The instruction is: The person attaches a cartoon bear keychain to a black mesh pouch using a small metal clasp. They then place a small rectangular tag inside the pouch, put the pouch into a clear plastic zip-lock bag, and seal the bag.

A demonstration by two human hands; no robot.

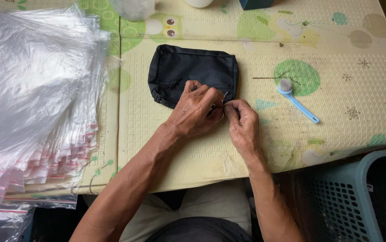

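A black mesh pouch lies flat on the pale yellow patterned mat. My left hand rests on the pouch's near right corner, fingers pinched at its zipper edge. My right hand meets it from the right, thumb and fingers pinching the same corner. The zipper pull itself is hidden between my fingertips. A light blue brush with a round head lies on the mat to the right of both hands, untouched.
A thick stack of clear zip bags with red strips covers the left side. A blue-grey plastic basket stands at the lower right, below the mat's edge. Containers sit at the far edge.
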